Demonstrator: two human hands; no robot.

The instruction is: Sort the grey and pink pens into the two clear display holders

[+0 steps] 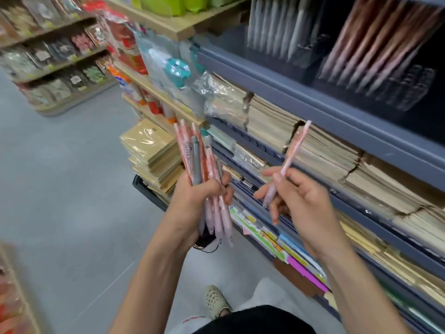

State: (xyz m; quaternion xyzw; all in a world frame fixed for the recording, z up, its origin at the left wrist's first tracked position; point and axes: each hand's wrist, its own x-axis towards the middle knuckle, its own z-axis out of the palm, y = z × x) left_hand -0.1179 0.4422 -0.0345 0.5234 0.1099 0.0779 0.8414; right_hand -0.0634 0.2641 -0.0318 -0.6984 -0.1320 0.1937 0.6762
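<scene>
Head view: at centre frame the left hand (199, 191) has its fingers curled tight round a bundle of pink plastic pens (218, 214), with one grey pen (196, 160) among them. Right of centre, the right hand (303, 198) pinches a single pale pink pen (295, 153) between thumb and fingers, its top tilted up toward the blue-grey metal shelf (313, 100). Print on the barrels is too blurred to read. In the upper right, two clear plastic display holders stand side by side: the left holder (310, 51) carries grey pens, the right holder (409, 90) pink ones.
</scene>
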